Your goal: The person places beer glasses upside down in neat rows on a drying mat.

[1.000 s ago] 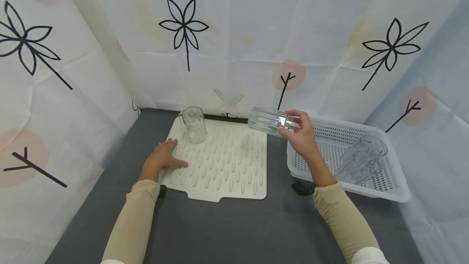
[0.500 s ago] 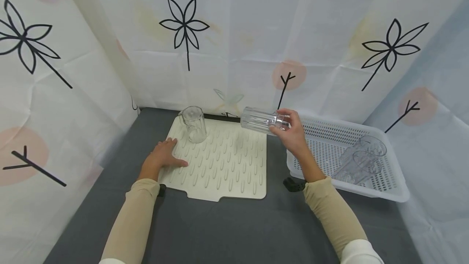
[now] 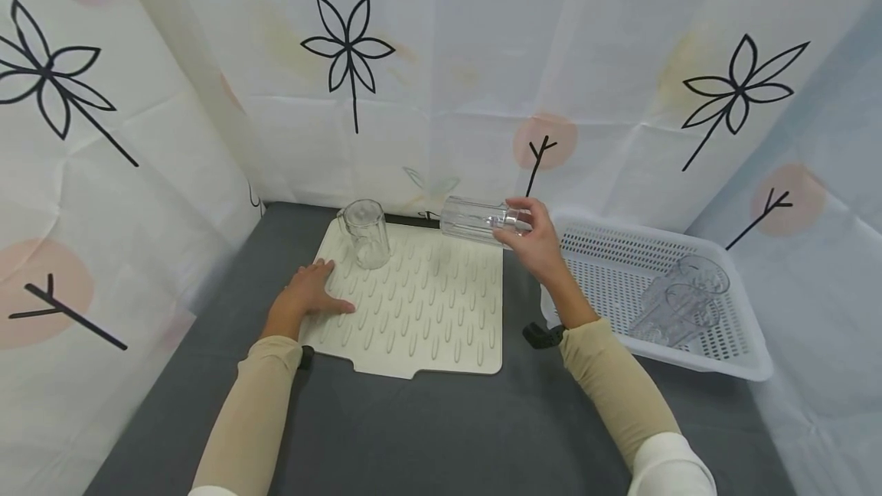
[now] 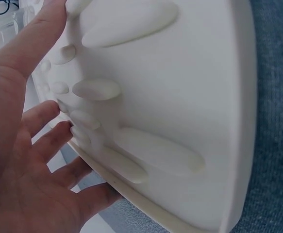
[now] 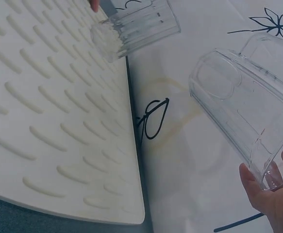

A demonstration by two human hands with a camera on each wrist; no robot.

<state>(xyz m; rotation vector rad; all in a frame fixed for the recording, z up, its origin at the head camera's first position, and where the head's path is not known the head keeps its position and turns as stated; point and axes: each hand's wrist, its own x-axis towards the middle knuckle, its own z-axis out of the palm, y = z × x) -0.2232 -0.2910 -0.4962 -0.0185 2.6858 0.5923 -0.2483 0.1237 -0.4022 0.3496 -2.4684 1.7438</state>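
Note:
My right hand (image 3: 540, 243) pinches a clear glass mug (image 3: 468, 218) near its rim, thumb below and fingers above. The mug lies sideways in the air over the back right of a cream ridged drying mat (image 3: 420, 327); in the right wrist view its base (image 5: 219, 77) points away from the hand. Another clear glass mug (image 3: 368, 239) stands on the mat's back left, its handle to the left. At the mat's left edge my left hand (image 3: 308, 297) rests with fingers spread; the left wrist view shows its thumb (image 4: 34, 41) over the raised ridges.
A white perforated basket (image 3: 751, 335) stands on the right, with clear glasses (image 3: 689, 305) lying at its right end. The dark grey table (image 3: 427, 435) runs up to a patterned fabric backdrop (image 3: 468, 83) behind and at both sides.
My right hand has carried the glass mug leftward, away from the basket and over the back right of the mat. The left hand and the standing mug have stayed put.

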